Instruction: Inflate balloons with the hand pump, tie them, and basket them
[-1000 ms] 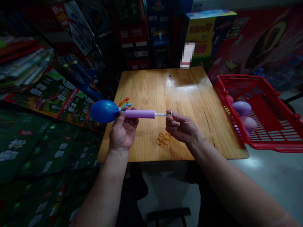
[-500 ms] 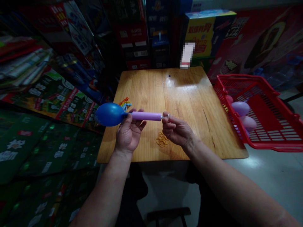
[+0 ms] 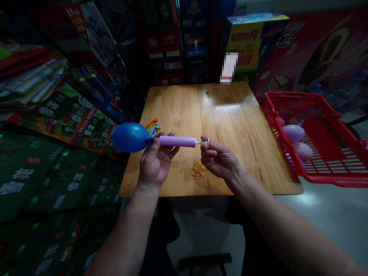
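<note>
A partly filled blue balloon (image 3: 129, 137) is fitted on the left end of a purple hand pump (image 3: 178, 141). My left hand (image 3: 153, 161) grips the pump's nozzle end, its thumb pressed at the balloon's neck. The fingers of my right hand (image 3: 217, 157) close around the white pump handle (image 3: 208, 143), with a short length of rod showing between it and the barrel. Below the pump, a small heap of yellowish rubber bands (image 3: 198, 170) lies on the table. Uninflated balloons (image 3: 153, 124) in orange, yellow and light blue lie behind my left hand.
Under my hands stands a wooden table (image 3: 230, 126). To its right, a red plastic basket (image 3: 333, 178) contains several pink and purple balloons (image 3: 293, 133). Green cartons (image 3: 57, 172) are stacked along the left, and a yellow and blue box (image 3: 244, 40) stands beyond the far edge.
My right hand has drawn the pump handle slightly to the right, so more of the rod shows. My left hand keeps its hold, and the balloon looks slightly bigger.
</note>
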`<action>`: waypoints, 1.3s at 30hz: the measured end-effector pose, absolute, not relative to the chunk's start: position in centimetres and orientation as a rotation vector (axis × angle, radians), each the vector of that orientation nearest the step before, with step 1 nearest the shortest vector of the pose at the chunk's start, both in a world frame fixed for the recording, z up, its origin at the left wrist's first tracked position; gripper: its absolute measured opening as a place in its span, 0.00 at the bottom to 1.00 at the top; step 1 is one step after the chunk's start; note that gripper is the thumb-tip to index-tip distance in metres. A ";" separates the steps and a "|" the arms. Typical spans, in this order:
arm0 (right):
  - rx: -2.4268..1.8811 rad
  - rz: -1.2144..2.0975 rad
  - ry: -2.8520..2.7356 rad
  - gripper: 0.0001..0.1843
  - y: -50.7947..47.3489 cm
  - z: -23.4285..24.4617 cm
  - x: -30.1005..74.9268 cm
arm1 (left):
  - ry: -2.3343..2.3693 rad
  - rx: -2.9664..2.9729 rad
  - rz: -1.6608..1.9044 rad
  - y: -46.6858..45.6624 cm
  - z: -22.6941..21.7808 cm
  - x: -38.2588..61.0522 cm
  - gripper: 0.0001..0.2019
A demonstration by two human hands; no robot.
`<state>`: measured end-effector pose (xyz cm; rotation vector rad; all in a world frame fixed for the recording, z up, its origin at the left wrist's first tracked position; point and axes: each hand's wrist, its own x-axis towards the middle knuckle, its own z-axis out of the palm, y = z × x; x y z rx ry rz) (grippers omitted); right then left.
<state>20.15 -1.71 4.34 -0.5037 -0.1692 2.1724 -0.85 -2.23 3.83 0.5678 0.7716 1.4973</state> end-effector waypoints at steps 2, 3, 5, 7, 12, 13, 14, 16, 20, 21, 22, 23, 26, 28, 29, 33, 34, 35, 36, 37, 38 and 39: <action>-0.488 2.199 -0.182 0.06 -1.8 4.2 19.7 | 0.778 0.558 1.485 -2.3 3.6 -0.3 0.13; -0.484 2.210 -0.197 0.06 -1.8 4.3 19.7 | 0.782 0.551 1.485 -2.2 3.6 -0.3 0.13; -0.486 2.209 -0.219 0.06 -1.5 4.6 20.1 | 0.787 0.539 1.503 -2.0 3.8 -0.9 0.13; -0.480 2.184 -0.224 0.09 -1.2 5.1 21.0 | 0.787 0.542 1.555 -1.7 4.2 -1.8 0.13; -0.409 2.173 -0.200 0.10 -1.2 4.8 21.5 | 0.787 0.563 1.575 -1.9 4.3 -1.9 0.13; -0.412 2.188 -0.201 0.09 -1.3 4.5 21.1 | 0.787 0.553 1.543 -2.1 4.0 -1.5 0.13; -0.419 2.202 -0.203 0.07 -1.5 4.2 20.7 | 0.786 0.542 1.516 -2.3 3.8 -1.0 0.12; -0.423 2.222 -0.203 0.06 -1.7 3.8 20.0 | 0.783 0.529 1.492 -2.4 3.3 -0.1 0.12; -0.425 2.228 -0.200 0.08 -1.5 4.3 20.2 | 0.768 0.548 1.523 -2.0 3.6 -0.2 0.12; -0.433 2.220 -0.206 0.10 -1.3 4.6 20.5 | 0.762 0.549 1.540 -1.8 3.9 -0.6 0.12; -0.441 2.206 -0.208 0.11 -1.2 4.9 20.9 | 0.759 0.545 1.561 -1.7 4.1 -1.1 0.11; -0.449 2.190 -0.207 0.12 -1.0 5.1 21.3 | 0.759 0.539 1.585 -1.6 4.3 -1.5 0.11; -0.464 2.153 -0.174 0.14 -0.8 5.2 21.9 | 0.772 0.542 1.632 -1.6 4.5 -2.0 0.12; -0.460 2.158 -0.150 0.13 -1.0 4.8 21.7 | 0.770 0.561 1.593 -2.0 4.2 -1.4 0.14; -0.457 2.169 -0.136 0.12 -1.1 4.6 21.4 | 0.764 0.568 1.560 -2.2 3.9 -0.9 0.15; -0.435 2.212 -0.097 0.09 -1.6 4.1 20.2 | 0.743 0.551 1.478 -2.6 3.2 0.8 0.15; -0.427 2.218 -0.101 0.09 -1.6 4.1 20.2 | 0.744 0.545 1.476 -2.5 3.2 0.9 0.15; -0.419 2.224 -0.113 0.10 -1.6 4.3 20.2 | 0.748 0.542 1.476 -2.4 3.3 0.7 0.15; -0.410 2.227 -0.131 0.10 -1.5 4.4 20.5 | 0.753 0.539 1.483 -2.2 3.5 0.4 0.15; -0.397 2.224 -0.152 0.10 -1.4 4.6 20.8 | 0.758 0.538 1.497 -2.0 3.7 -0.1 0.15; -0.379 2.216 -0.171 0.11 -1.2 4.8 21.2 | 0.762 0.538 1.516 -1.8 3.9 -0.6 0.15; -0.360 2.204 -0.186 0.11 -1.1 5.0 21.6 | 0.765 0.541 1.541 -1.7 4.2 -1.2 0.15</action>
